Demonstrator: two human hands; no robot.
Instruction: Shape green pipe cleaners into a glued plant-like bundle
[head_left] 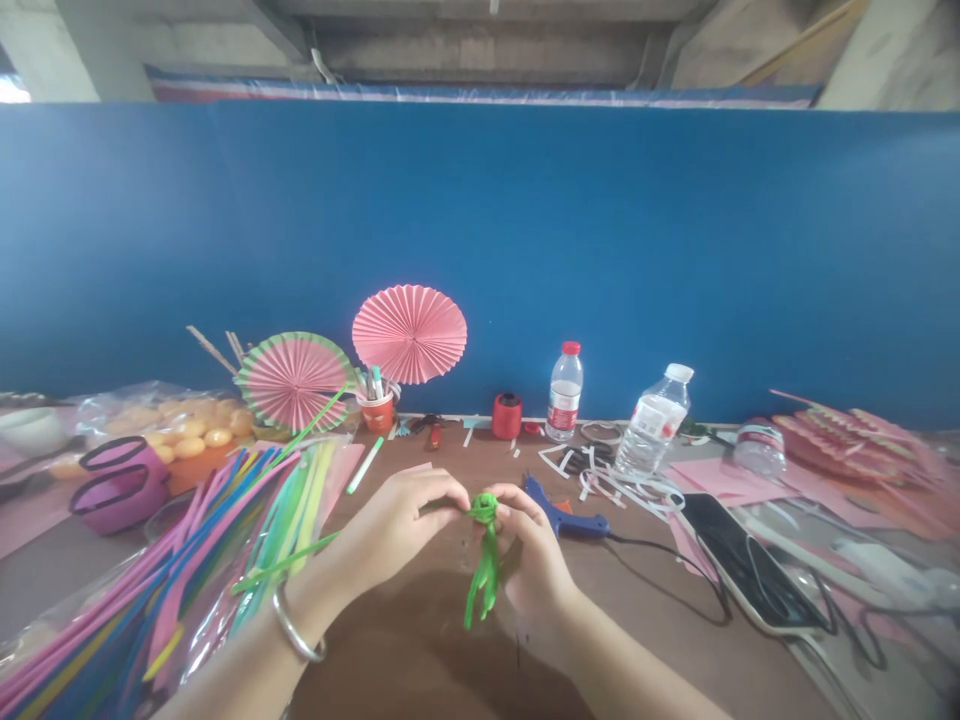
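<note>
Bundle (pixel 486 550) between left hand (pixel 405 520) and right hand (pixel 541 560), above the worktop (pixel 660 640)
Pipe cleaners (pixel 199 550) lie toward the left edge, a bag (pixel 187 425) behind; cup (pixel 377 413) and bottle (pixel 564 398) stand along the back edge, glue gun (pixel 566 518) before the bottle, phone (pixel 750 562) toward the right edge.

At the lower centre of the frame, the person's left hand (pixel 401 515) and right hand (pixel 540 550) pinched a green bundle (pixel 485 560), its loose ends hanging down. Coloured strips (pixel 195 570) fanned across the lower left. Left of centre stood a pink pleated fan (pixel 409 335) and a green-edged fan (pixel 294 375). A blue glue gun (pixel 581 524) lay just beyond the right hand, and a phone (pixel 742 560) lay at the lower right.
</note>
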